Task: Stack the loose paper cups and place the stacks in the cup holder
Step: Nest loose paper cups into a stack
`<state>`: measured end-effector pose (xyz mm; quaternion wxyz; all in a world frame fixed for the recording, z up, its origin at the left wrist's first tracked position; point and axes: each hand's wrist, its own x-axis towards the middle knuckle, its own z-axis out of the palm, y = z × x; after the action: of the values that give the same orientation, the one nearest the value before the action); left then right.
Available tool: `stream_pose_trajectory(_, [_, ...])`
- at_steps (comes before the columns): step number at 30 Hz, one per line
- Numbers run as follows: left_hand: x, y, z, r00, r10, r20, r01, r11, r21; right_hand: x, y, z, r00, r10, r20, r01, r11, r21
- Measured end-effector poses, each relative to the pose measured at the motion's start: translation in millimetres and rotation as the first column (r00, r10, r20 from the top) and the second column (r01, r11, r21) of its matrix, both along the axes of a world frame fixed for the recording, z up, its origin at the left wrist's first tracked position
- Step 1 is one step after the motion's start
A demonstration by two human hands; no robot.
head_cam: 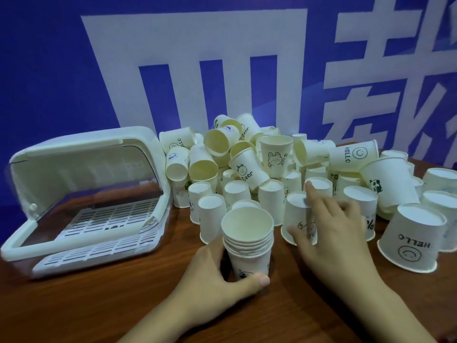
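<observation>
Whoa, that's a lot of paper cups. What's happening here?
A person is sorting a heap of loose paper cups on a wooden table. Their left hand holds a short stack of upright cups, while the right hand reaches onto an upside-down cup at the front of the heap. The cup holder, a white box with its lid up, sits open on the left with no cups visible inside.

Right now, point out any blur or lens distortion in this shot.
Head view: the reaching right hand is motion-blurred; the left hand gripping the upright stack of white paper cups is sharper; the wide lens bows the blue-and-white backdrop at its edges.
</observation>
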<state>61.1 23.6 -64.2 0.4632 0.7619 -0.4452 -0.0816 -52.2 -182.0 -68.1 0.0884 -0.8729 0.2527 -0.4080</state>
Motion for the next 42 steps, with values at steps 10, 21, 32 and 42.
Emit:
stream_pose_trajectory(10, [1.7,0.9,0.0,1.000,-0.019,0.020,0.019,1.000,-0.004,-37.1,25.6,-0.6,0.942,0.082,0.327,-0.177,0.946,0.273])
stream_pose_trajectory(21, [1.6,0.6,-1.7,0.999,-0.004,0.039,0.003,1.000,0.014,-61.3,34.4,-4.2,0.998,0.064,-0.002,-0.060,0.936,0.348])
stream_pose_trajectory(32, [4.4,-0.9,-4.9,1.000,-0.012,0.011,0.012,1.000,-0.007,-31.2,43.1,60.0,0.789,0.346,0.507,-0.595,0.634,0.494])
stream_pose_trajectory(42, [5.3,-1.3,-8.0,0.999,-0.048,-0.021,0.047,0.998,-0.039,15.6,64.0,25.0,0.831,0.406,0.382,-0.556,0.652,0.516])
